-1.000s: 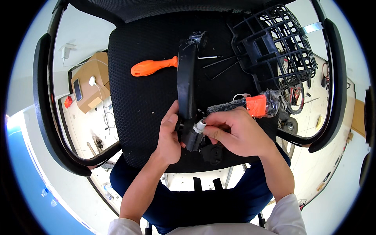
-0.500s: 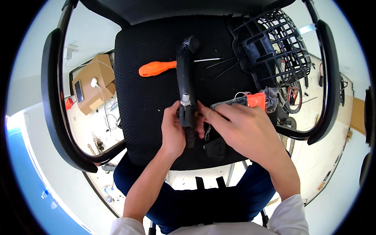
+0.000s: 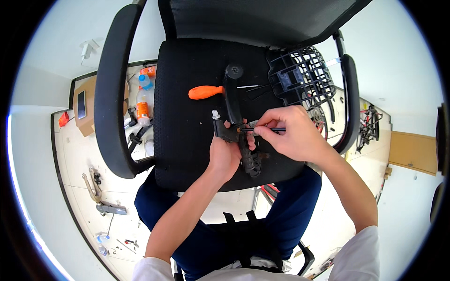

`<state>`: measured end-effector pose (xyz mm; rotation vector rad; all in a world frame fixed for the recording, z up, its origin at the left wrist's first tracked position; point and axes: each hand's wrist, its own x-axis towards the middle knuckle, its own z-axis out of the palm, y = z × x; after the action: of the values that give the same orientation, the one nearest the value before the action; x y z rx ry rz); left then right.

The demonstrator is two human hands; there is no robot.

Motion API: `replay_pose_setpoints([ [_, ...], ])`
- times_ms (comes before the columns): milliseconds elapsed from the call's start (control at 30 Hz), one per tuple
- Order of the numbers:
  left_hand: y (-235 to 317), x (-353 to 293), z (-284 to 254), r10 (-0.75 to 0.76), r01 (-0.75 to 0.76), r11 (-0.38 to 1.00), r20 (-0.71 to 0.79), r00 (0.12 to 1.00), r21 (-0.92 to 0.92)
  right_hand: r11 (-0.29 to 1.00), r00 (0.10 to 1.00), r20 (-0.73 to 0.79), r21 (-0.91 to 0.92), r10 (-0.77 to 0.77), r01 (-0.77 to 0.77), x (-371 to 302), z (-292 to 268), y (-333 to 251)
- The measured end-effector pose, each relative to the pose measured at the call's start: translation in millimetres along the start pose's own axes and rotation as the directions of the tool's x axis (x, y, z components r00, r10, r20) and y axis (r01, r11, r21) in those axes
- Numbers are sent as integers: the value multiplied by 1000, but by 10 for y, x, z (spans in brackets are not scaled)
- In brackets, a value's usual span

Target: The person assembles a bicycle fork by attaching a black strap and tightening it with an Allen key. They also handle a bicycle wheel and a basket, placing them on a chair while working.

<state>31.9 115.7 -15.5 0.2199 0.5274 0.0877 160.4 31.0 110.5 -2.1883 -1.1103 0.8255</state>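
Observation:
On the black chair seat [image 3: 180, 154] lies a curved black handlebar-like part [image 3: 231, 100] with a round end. My left hand [image 3: 224, 157] is wrapped round its near section, at a black brake lever clamp [image 3: 228, 133] with a silver adjuster on top. My right hand [image 3: 293, 133] pinches a thin black rod, seemingly a hex key [image 3: 275, 129]. Its tip meets a brass-coloured bolt at the clamp's right side. An orange-handled screwdriver [image 3: 205, 92] passes beneath the curved part, its shaft showing on the right.
A black lattice basket [image 3: 300, 77] sits at the seat's far right. Armrests [image 3: 115, 93] flank the seat. On the floor at left are a cardboard box [image 3: 89, 119] with a phone, bottles [image 3: 142, 105] and metal parts [image 3: 96, 192]. Bicycle parts [image 3: 370, 126] stand at right.
The clamp has been turned, so its adjuster now leans left. My right hand now holds the rod at the bolt. The plastic-wrapped item with an orange patch no longer shows. The view has shifted.

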Motion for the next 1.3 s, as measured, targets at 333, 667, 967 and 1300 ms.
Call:
replay_pose_setpoints([
  [333, 183, -149, 99, 110, -20, 971, 369, 923, -239, 672, 905, 215, -611, -368, 419, -283, -32, -548],
  [667, 135, -274, 79, 217, -183, 973, 305, 927, -138, 997, 999, 17, -65, -42, 43, -399, 146, -489],
  [967, 157, -332, 99, 228, -353, 908, 439, 869, 227, 211, 619, 423, 687, 661, -695, -703, 49, -555],
  [1300, -20, -273, 118, 94, -128, 980, 214, 972, 152, 464, 955, 174, -844, -239, 270, -778, 132, -417],
])
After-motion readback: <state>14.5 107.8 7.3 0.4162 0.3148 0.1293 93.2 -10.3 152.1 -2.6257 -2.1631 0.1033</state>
